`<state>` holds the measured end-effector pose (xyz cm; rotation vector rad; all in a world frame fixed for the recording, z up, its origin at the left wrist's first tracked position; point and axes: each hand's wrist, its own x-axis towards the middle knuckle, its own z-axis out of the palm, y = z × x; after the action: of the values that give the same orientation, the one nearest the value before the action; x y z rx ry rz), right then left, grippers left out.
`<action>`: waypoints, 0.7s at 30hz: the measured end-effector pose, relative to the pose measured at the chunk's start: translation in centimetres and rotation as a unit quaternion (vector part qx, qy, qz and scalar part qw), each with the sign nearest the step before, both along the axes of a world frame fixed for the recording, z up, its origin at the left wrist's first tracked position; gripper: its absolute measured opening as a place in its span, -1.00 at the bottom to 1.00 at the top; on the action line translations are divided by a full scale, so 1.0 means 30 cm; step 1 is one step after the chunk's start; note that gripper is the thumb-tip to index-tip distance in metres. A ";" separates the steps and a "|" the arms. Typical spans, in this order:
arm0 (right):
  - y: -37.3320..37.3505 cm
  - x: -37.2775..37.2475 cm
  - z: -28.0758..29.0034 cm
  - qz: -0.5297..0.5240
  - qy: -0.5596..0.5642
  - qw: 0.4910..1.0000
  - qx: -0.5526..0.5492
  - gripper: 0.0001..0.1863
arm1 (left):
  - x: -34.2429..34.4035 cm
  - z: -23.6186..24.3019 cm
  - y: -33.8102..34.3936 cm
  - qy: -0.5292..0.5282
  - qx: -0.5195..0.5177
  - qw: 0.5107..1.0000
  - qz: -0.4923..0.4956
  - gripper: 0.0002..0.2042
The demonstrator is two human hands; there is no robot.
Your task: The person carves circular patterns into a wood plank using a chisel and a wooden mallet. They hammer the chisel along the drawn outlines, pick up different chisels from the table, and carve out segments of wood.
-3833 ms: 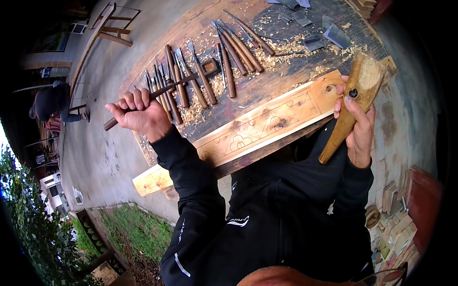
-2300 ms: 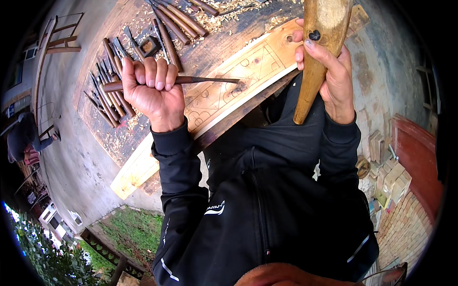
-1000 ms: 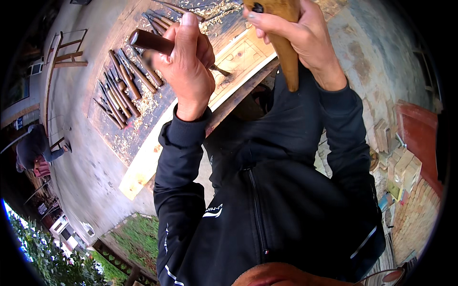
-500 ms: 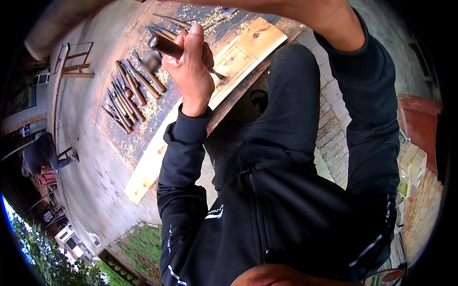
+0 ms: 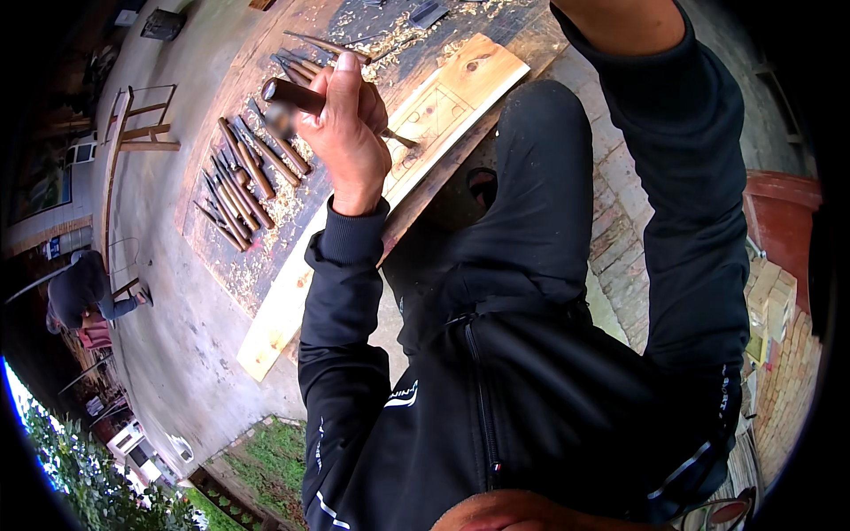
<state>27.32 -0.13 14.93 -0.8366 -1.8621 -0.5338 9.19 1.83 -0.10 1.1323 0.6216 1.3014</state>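
Observation:
My left hand (image 5: 345,137) grips a dark wooden-handled chisel (image 5: 292,94), handle end up, its blade reaching the pale pine board (image 5: 283,301) at a drawn pattern of lines and circles. The board lies slanting along the near edge of the worn worktable (image 5: 230,274). Only my right wrist and forearm (image 5: 642,26) show at the top right; that hand is out of frame. Several carving tools (image 5: 252,173) lie in rows among wood shavings, left of and beyond my left hand.
Dark metal pieces (image 5: 427,14) lie at the table's far side. A wooden trestle (image 5: 133,133) stands on the concrete at left, near a bending person (image 5: 80,292) in dark clothes. Stacked wood blocks (image 5: 766,292) and a red panel (image 5: 779,203) are at right, plants at lower left.
My left hand has turned the chisel from lying level to standing on the board. My right hand and the wooden mallet it held have swung up out of frame.

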 end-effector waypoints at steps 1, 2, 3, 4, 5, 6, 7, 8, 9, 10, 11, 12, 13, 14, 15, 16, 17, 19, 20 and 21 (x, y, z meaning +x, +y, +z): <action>0.005 -0.013 -0.007 -0.007 -0.028 0.999 0.019 -0.87 | -0.002 -0.003 -0.002 -0.004 0.000 1.000 0.003 -0.61; 0.017 -0.026 -0.017 -0.013 -0.061 0.997 0.039 -0.87 | -0.003 -0.004 -0.004 -0.003 0.003 1.000 0.007 -0.61; 0.033 -0.040 -0.031 -0.016 -0.095 0.993 0.062 -0.88 | -0.003 -0.003 -0.006 -0.003 0.005 1.000 0.011 -0.61; 0.044 -0.049 -0.040 -0.025 -0.133 0.987 0.088 -0.89 | 0.003 0.000 -0.007 -0.004 0.009 1.000 0.013 -0.62; 0.055 -0.066 -0.054 -0.029 -0.166 0.979 0.111 -0.89 | 0.005 -0.003 -0.010 -0.003 0.009 1.000 0.009 -0.62; 0.062 -0.076 -0.061 -0.031 -0.193 0.972 0.129 -0.90 | 0.005 -0.009 -0.013 -0.002 0.010 1.000 0.006 -0.62; 0.077 -0.077 -0.061 -0.031 -0.216 0.966 0.139 -0.90 | 0.006 -0.011 -0.016 -0.001 0.011 1.000 0.002 -0.63; 0.084 -0.087 -0.061 -0.030 -0.228 0.962 0.145 -0.90 | 0.000 -0.010 -0.014 -0.012 0.002 1.000 0.005 -0.63; 0.095 -0.086 -0.055 -0.015 -0.229 0.962 0.148 -0.90 | -0.008 -0.008 -0.010 -0.024 -0.007 1.000 0.008 -0.64; 0.097 -0.087 -0.056 -0.003 -0.227 0.963 0.146 -0.90 | -0.012 -0.005 -0.008 -0.035 -0.016 0.999 0.011 -0.64; 0.107 -0.101 -0.078 0.009 -0.207 0.968 0.144 -0.89 | -0.009 -0.002 -0.013 -0.020 -0.023 0.999 0.031 -0.64; 0.114 -0.115 -0.089 0.021 -0.186 0.972 0.143 -0.88 | -0.006 0.004 -0.020 -0.005 -0.031 0.998 0.052 -0.63; 0.103 -0.115 -0.083 0.021 -0.183 0.972 0.144 -0.88 | 0.003 0.008 -0.027 0.010 -0.037 0.997 0.073 -0.63; 0.083 -0.110 -0.080 0.020 -0.181 0.972 0.146 -0.87 | 0.011 -0.009 -0.036 0.028 -0.041 0.995 0.084 -0.61; 0.077 -0.110 -0.069 0.013 -0.188 0.972 0.141 -0.87 | 0.008 -0.017 -0.034 0.018 -0.027 0.997 0.072 -0.61; 0.066 -0.117 -0.067 0.009 -0.193 0.972 0.134 -0.87 | 0.003 -0.030 -0.040 0.011 -0.016 0.998 0.060 -0.60; 0.060 -0.123 -0.060 0.003 -0.198 0.972 0.129 -0.88 | 0.000 -0.039 -0.044 0.004 -0.006 0.999 0.048 -0.59; 0.066 -0.109 -0.047 0.018 -0.160 0.979 0.127 -0.88 | 0.001 -0.047 -0.029 0.000 0.010 0.999 0.033 -0.56; 0.059 -0.098 -0.034 0.017 -0.142 0.983 0.115 -0.88 | -0.003 -0.047 -0.027 -0.001 0.003 1.000 0.029 -0.55; 0.065 -0.085 -0.024 0.017 -0.126 0.987 0.101 -0.88 | -0.006 -0.049 -0.024 -0.002 -0.003 1.000 0.025 -0.55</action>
<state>24.78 1.81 14.22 -0.6245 -2.0051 -0.8236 9.00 1.11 -1.56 1.1144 0.6547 1.3441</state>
